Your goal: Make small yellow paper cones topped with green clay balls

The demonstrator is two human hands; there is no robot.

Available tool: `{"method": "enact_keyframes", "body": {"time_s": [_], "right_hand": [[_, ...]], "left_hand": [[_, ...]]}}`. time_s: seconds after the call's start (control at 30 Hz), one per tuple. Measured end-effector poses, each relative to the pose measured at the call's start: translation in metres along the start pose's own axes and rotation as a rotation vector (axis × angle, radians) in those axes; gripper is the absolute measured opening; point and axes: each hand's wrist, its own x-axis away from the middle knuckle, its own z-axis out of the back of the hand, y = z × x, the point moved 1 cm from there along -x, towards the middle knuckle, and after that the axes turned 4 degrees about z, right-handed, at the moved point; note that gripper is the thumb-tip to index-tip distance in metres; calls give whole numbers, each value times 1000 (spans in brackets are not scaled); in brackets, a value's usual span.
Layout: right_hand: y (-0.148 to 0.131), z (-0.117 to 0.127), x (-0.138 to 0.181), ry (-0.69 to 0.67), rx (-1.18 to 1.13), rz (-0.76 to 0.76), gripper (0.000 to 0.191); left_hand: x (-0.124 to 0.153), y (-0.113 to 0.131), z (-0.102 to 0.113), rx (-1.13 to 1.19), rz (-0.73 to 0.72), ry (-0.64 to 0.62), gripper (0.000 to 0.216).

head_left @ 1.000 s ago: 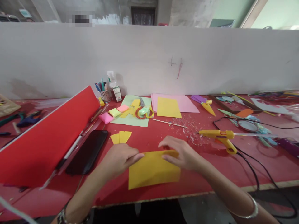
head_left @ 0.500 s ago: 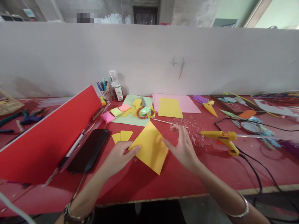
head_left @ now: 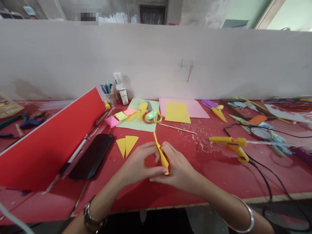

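Between my two hands a yellow sheet of paper stands nearly edge-on, bent over so that only a narrow strip faces me. My left hand grips it from the left, thumb near its lower end. From the right, my right hand holds the same sheet, its fingers curled against the side. Part of the paper is hidden behind the fingers. Two yellow paper wedges lie on the red table just beyond my left hand. A thin wooden stick rests behind my right hand.
At right lies a yellow glue gun with a black cable. Scissors sit on pale green paper, beside a yellow sheet on pink paper. On the left are a black phone and a slanted red board.
The yellow sheet was spread flat toward me and is now turned edge-on and bent. My right hand has moved left onto it, and both hands have come together.
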Motion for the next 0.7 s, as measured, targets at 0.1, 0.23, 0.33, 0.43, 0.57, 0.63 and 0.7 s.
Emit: {"method": "enact_keyframes", "body": {"time_s": [0.1, 0.23, 0.33, 0.43, 0.57, 0.63, 0.7], "right_hand": [[-7, 5, 0, -56, 14, -26, 44], [-13, 13, -3, -83, -46, -35, 34], [-13, 17, -6, -94, -104, -65, 28], [-12, 19, -6, -78, -115, -61, 31], [-8, 19, -4, -57, -139, 1, 31], [-6, 20, -4, -44, -183, 39, 22], [-2, 21, -4, 23, -250, 18, 15]], "left_hand": [[1, 1, 1, -32, -22, 35, 35], [0, 3, 3, 1, -38, 64, 40], [0, 3, 5, 115, -79, 33, 34], [1, 3, 6, 150, -94, 24, 25], [4, 4, 6, 97, -67, 28, 16], [5, 3, 6, 106, -33, 17, 19], [6, 0, 9, 171, 34, 49, 18]]}}
